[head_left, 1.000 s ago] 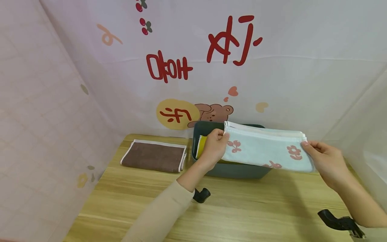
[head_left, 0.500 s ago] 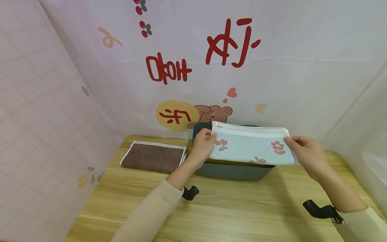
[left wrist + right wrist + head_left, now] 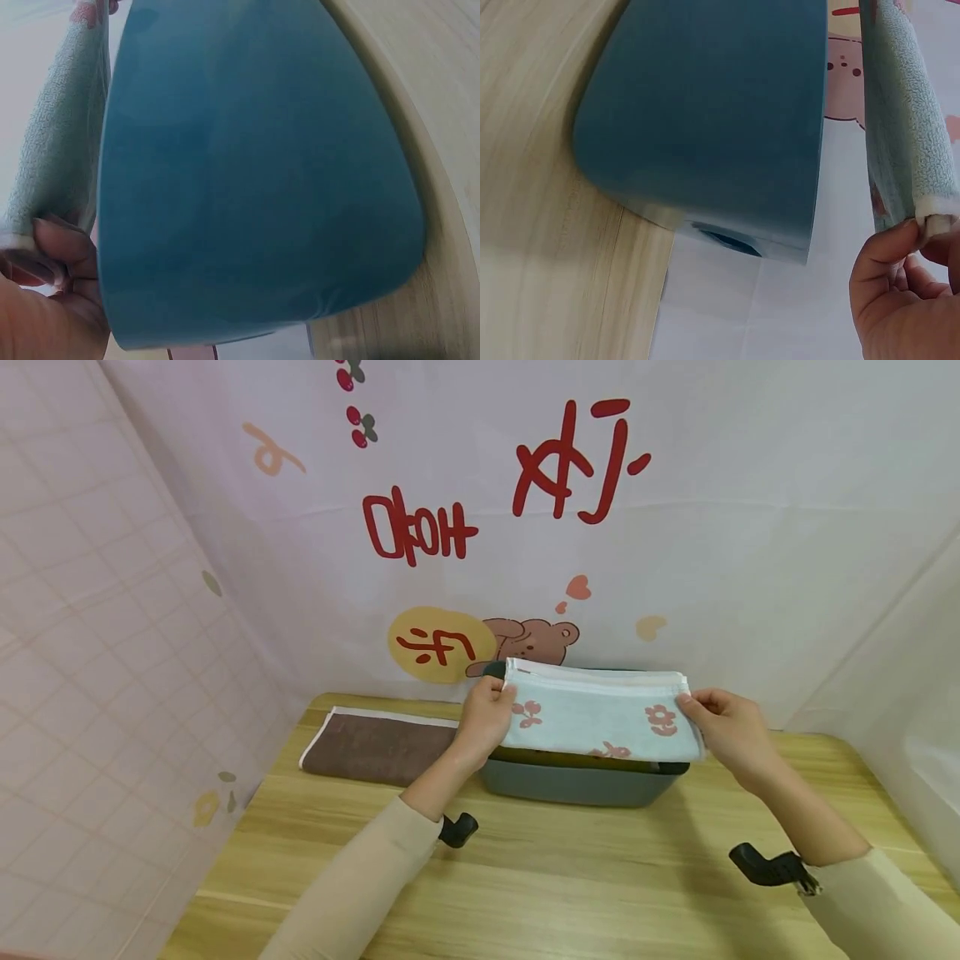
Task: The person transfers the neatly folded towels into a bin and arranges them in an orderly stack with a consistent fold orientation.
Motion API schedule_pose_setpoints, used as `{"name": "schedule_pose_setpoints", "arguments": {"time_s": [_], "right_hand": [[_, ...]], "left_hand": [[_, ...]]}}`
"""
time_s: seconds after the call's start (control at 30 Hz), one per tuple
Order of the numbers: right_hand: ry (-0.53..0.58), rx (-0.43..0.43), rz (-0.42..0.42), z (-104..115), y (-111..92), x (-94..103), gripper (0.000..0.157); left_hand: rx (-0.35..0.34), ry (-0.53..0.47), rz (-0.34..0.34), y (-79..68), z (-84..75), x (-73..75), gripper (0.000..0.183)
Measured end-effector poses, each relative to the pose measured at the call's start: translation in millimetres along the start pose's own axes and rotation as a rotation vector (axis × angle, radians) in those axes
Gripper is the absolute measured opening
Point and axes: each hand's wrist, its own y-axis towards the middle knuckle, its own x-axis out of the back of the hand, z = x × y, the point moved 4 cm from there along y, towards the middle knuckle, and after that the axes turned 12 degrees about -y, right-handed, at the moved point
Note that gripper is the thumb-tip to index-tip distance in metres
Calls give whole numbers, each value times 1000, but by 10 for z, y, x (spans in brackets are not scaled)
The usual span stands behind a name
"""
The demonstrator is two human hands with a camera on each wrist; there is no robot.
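Note:
A folded light-blue towel [image 3: 592, 714] with pink flower and cherry prints is stretched level over a blue-green bin [image 3: 577, 783]. My left hand [image 3: 486, 718] pinches the towel's left end, close to the bin's left rim. At the towel's right end, my right hand [image 3: 731, 735] pinches it between thumb and fingers, beyond the bin's right side. Something yellow [image 3: 577, 759] shows inside the bin under the towel; most of the interior is hidden. In both wrist views the towel [image 3: 60, 135] is seen edge-on above the bin [image 3: 705, 112].
A folded brown towel [image 3: 375, 747] with white edging lies on the wooden table [image 3: 570, 877] left of the bin, partly behind my left arm. A white printed cloth [image 3: 735, 568] hangs behind the bin. Black wrist mounts [image 3: 765, 865] stick out from both wrists.
Both hands have moved left with the light-blue towel, from past the bin's right side to over the bin. The bin and brown towel have stayed in place.

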Motion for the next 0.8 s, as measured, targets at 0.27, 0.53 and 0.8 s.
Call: {"name": "schedule_pose_setpoints", "arguments": {"time_s": [0.27,0.53,0.8], "right_hand": [[-17,22,-10,67,100,-73,54],[-47,35,-1,21,210,-143,55],[-137,36,-33,13,243,-227,49]], "left_hand": [[1,95,-67,62,6,48,20],[25,99,-68,92,40,13,17],[52,211,-61,111,81,-33,17]]}}
